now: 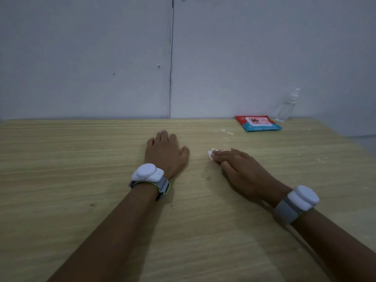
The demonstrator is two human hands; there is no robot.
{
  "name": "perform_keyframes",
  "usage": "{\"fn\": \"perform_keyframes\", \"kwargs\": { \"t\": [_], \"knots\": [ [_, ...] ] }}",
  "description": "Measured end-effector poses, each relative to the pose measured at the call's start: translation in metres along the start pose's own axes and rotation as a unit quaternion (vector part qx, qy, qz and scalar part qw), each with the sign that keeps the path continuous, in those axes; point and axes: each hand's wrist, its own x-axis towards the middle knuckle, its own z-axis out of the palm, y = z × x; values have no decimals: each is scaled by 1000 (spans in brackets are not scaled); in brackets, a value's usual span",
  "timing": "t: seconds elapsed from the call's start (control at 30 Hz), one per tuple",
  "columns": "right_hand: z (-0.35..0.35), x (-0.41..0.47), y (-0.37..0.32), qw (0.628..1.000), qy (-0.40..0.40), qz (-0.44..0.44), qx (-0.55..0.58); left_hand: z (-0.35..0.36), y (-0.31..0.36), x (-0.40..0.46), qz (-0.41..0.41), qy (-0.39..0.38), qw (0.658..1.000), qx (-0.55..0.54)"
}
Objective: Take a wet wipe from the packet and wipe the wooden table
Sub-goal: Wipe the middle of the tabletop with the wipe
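Here, the head view shows both forearms reaching over the table, each wrist carrying a white sensor on a grey band. The left hand lies palm down on the wood near the centre, fingers relaxed and slightly spread toward 12 o'clock, grasping nothing. The right hand, at 3 o'clock of the left and apart from it, presses flat on the wipe with straight fingers pointing toward 10 o'clock; only a small white corner of the wipe shows past the fingertips, the remainder being hidden under the hand. The packet, red and blue with a pink flap, lies flat at 1 o'clock of the right hand, near the far edge of the table by the wall. A clear bottle stands upright just beside the packet, at its 2 o'clock. Pale crumbs are scattered on the wood at 9 o'clock of the packet.
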Motion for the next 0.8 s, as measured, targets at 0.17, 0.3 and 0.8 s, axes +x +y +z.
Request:
{"fn": "perform_keyframes", "kwargs": {
  "t": [0.17, 0.3, 0.8],
  "knots": [
    [-11, -10, 14, 996, 2, 65, -53, -5, -11, -1, 31, -18, 999, -31],
    [-2, -6, 5, 990, -2, 103, -96, -3, -6, -4, 70, -2, 997, -44],
    [-12, 31, 3, 985, 24, 130, -111, -2, -8, -2, 80, -1, 995, -55]
  ]
}}
